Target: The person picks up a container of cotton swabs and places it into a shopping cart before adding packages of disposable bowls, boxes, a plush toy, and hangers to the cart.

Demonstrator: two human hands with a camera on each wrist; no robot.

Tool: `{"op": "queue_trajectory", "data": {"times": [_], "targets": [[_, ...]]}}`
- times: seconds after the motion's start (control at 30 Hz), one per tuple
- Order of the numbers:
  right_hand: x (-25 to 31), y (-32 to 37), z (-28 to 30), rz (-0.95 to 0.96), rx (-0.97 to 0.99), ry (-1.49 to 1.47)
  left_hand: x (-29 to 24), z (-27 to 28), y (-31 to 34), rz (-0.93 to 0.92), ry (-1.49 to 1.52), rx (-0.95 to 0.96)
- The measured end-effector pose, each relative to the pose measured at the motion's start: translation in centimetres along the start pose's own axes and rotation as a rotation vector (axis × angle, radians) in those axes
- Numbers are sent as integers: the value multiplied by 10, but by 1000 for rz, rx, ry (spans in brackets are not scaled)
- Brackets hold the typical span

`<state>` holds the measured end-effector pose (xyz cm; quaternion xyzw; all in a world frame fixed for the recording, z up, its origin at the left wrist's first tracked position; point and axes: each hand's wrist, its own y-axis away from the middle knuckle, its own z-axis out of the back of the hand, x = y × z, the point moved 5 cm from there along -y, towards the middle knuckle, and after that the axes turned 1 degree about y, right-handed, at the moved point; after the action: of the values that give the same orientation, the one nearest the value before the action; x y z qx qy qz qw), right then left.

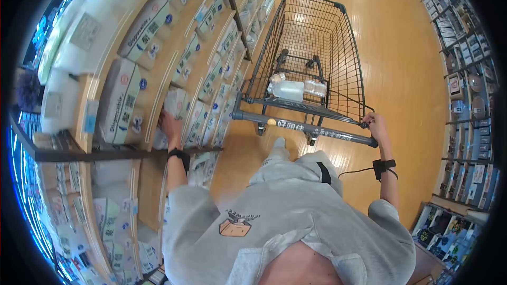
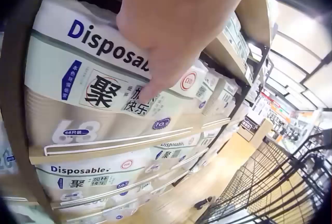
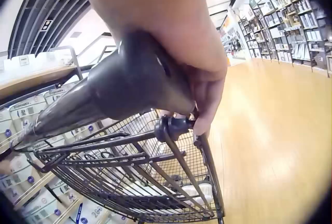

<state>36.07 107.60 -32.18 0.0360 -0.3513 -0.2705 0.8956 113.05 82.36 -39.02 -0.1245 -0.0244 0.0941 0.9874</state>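
My left hand reaches into the shelving on the left, at a plastic-wrapped pack of disposable cups. In the left wrist view one finger lies fairly straight over the printed front of this pack, while the other fingers are mostly hidden. My right hand is at the right end of the shopping cart's dark handlebar. Seen from the right wrist, its fingers curl round the bracket where handle and basket join. Inside the wire cart lie clear plastic-wrapped packages.
Wooden shelves with several similar cup packs line the left side, edged by a dark metal post. Pale wood floor runs ahead and right of the cart. More stocked shelving stands across the aisle.
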Motion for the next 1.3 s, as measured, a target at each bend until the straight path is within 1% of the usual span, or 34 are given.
{"op": "queue_trajectory", "data": {"times": [0.03, 0.1, 0.13, 0.2, 0.23, 0.3, 0.33, 0.37, 0.4, 0.47, 0.5, 0.53, 0.57, 0.6, 0.67, 0.7, 0.73, 0.77, 0.8, 0.83, 0.87, 0.9, 0.93, 0.97, 1.03, 1.07, 1.13, 1.17, 1.2, 1.27, 1.3], "targets": [[-1, -3, -1, -7, 16, 15, -3, 10, -3, -10, 4, -8], [0, -10, 2, -12, 31, 36, -8, 29, 3, 190, 190, 312], [3, -10, 3, -20, 23, 56, -14, 38, 10, 189, 194, 315], [5, -15, 6, -4, -12, 67, -40, 58, 18, -53, 123, 192], [3, -18, 6, -12, -13, 63, -45, 62, 24, -62, 120, 194], [5, -16, 8, -33, -45, 64, -71, 86, 37, -227, 170, 16], [4, -13, 10, -63, -54, 57, -82, 100, 39, -192, 268, -9], [8, -11, 12, -41, -59, 30, -98, 120, 40, -222, 272, 2], [11, -10, 14, -12, -67, 7, -112, 144, 39, -248, 328, -59], [10, -10, 16, -14, -75, 27, -138, 189, 30, -304, 454, -155], [10, -11, 15, 5, -67, 47, -157, 207, 18, -355, 545, -165], [5, -13, 14, -28, -50, 37, -177, 227, 7, -403, 633, -175], [7, -13, 14, -27, -49, 33, -204, 249, -3, -433, 676, -108], [9, -11, 14, -32, -48, 25, -232, 261, -9, -569, 766, -164], [9, -7, 19, -42, -49, -17, -297, 278, -13, -793, 916, -147], [-1, -7, 21, -49, -70, -20, -329, 268, -13, -905, 933, -139], [-10, -9, 17, -13, -79, -49, -364, 262, -6, -962, 1003, -83], [-12, -11, 12, 23, -83, -81, -398, 241, -2, -1040, 1028, -39], [-10, -9, 13, -1, -78, -110, -430, 233, 9, -1092, 1036, 67], [-10, -6, 12, -8, -84, -115, -459, 219, 24, -1203, 937, 195], [-11, -5, 13, -51, -91, -154, -488, 189, 40, -1320, 866, 307], [-14, -2, 15, -97, -101, -191, -509, 161, 59, -1399, 654, 535], [-16, 3, 16, -111, -114, -188, -525, 145, 79, -1464, 389, 902], [-18, 5, 16, -77, -108, -163, -530, 150, 87, -1485, 396, 901], [-19, 5, 15, -12, -105, -129, -520, 161, 107, -1633, 110, 1090], [-23, 10, 16, -34, -123, -145, -512, 175, 109, -1659, 95, 1086], [-30, 15, 16, -37, -133, -161, -491, 214, 82, -1358, 617, 944], [-27, 12, 15, -18, -121, -164, -473, 217, 66, -1217, 591, 935], [-24, 14, 17, -50, -105, -253, -450, 217, 53, -1067, 567, 921], [-30, 14, 14, -65, -81, -256, -394, 194, 39, -876, 509, 598], [-35, 14, 16, -90, -85, -254, -368, 185, 46, -781, 454, 595]]}}
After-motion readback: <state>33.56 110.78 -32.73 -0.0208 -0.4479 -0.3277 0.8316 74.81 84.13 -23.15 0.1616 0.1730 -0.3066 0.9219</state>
